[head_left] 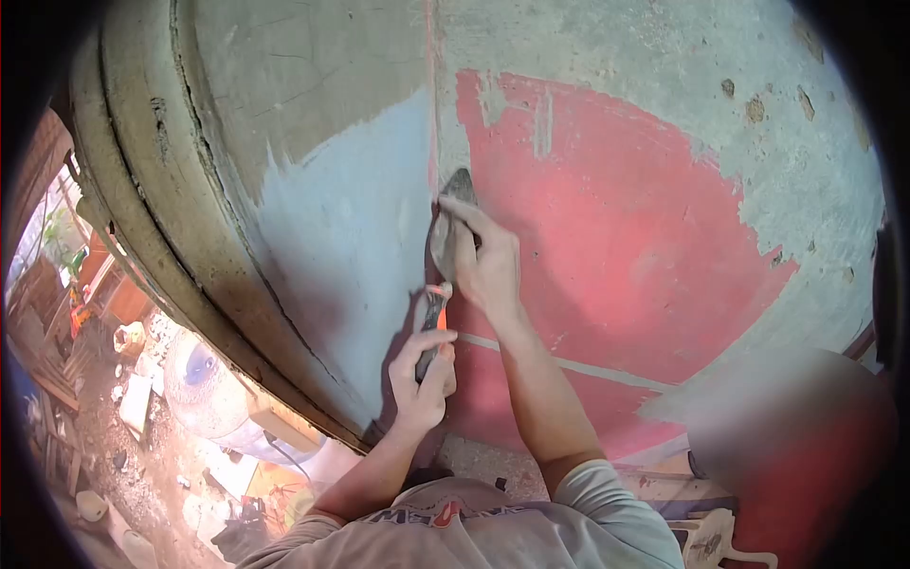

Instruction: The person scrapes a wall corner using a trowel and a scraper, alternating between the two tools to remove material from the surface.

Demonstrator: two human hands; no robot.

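My right hand (pixel 485 261) is closed on a grey, leaf-shaped trowel blade (pixel 444 242), held against the wall corner where a pale blue section (pixel 355 218) meets a red painted section (pixel 588 228). A dark pointed tip (pixel 460 182) shows above its fingers. Lower and to the left, my left hand (pixel 424 375) is wrapped round a tool with a black and orange handle (pixel 433 332). The top end of that tool is just below the blade.
A cracked wooden frame (pixel 171 228) curves down the left side. Beyond it lies a littered floor (pixel 161 474) with a round plastic container (pixel 204 379). A blurred red and grey shape (pixel 806 446) is at lower right, near a plastic chair (pixel 711 541).
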